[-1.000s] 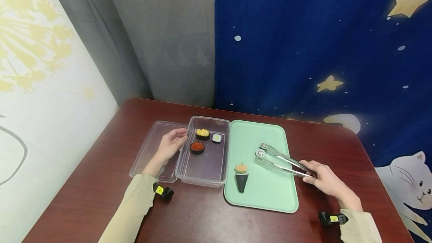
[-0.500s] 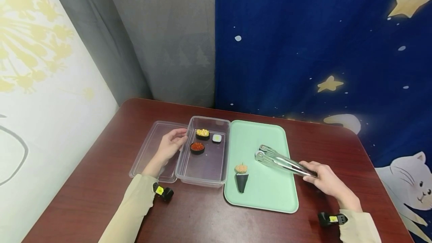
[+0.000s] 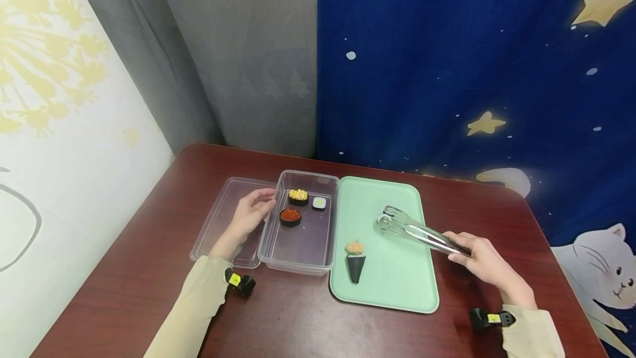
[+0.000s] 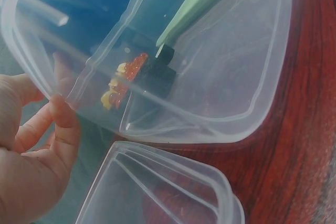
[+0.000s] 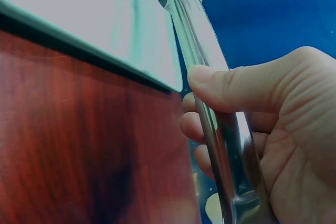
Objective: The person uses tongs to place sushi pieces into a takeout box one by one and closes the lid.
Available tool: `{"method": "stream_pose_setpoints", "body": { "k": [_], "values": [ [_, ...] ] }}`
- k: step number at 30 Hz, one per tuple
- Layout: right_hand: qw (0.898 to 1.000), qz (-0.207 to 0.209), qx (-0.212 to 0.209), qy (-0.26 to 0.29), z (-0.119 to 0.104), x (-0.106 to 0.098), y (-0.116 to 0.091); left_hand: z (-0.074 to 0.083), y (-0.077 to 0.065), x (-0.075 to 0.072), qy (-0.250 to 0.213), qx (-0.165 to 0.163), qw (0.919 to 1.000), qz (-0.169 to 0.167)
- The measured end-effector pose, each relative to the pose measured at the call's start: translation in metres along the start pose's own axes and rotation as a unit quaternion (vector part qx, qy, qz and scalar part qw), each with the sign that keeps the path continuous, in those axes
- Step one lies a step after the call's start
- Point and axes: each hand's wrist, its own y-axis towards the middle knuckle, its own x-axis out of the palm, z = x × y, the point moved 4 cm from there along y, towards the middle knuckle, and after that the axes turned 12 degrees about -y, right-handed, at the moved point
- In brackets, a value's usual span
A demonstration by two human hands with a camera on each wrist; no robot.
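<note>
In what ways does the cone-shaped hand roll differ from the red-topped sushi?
The hand roll lies on the green tray; the red-topped sushi sits inside the clear container. The hand roll is a tapering cone; the red-topped sushi is short and rounded. The hand roll's topping is pale orange; the red-topped sushi's is bright red. Both have black wrapping.

Beyond the far edge of the reddish-brown worktop [image 3: 293,314] I see a grey drape [image 3: 248,43] and a blue star-printed one [image 3: 407,70]. A white wall [image 3: 104,181] with yellow print flanks the left edge, a printed cat [image 3: 603,269] the right; soft glare lies toward the near edge.
</note>
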Motion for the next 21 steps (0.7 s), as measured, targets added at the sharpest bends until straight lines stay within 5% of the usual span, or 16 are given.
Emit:
{"method": "stream_pose_setpoints", "body": {
  "k": [6, 21],
  "values": [
    [1.0, 0.016, -0.015, 0.005, -0.004, -0.011, 0.011, 0.012, -0.006, 0.006, 0.002, 0.001, 1.0, -0.003],
    [0.999, 0.016, -0.049, 0.018, -0.023, -0.021, 0.054, 0.012, -0.005, 0.005, 0.002, -0.004, 1.0, -0.003]
  ]
}}
